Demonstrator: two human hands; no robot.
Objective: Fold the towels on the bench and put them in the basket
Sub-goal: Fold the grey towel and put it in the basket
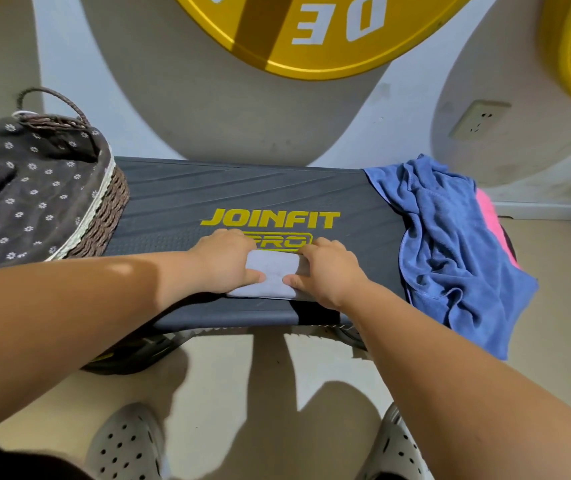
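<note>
Left hand and right hand pinch grey towel, pink towel mostly covered

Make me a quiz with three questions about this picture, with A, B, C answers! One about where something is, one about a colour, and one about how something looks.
1. Where is the basket?
A. at the left end of the bench
B. hanging on the wall
C. on the floor by the shoes

2. What colour is the crumpled towel at the bench's right end?
A. green
B. blue
C. white

3. How is the grey towel?
A. spread out wide
B. hanging off the basket
C. folded small, held by the left hand and right hand

Answers: 1 A, it sits left of the JOINFIT lettering; 2 B, the whole heap is blue; 3 C, only a small pad shows between the hands.
</note>
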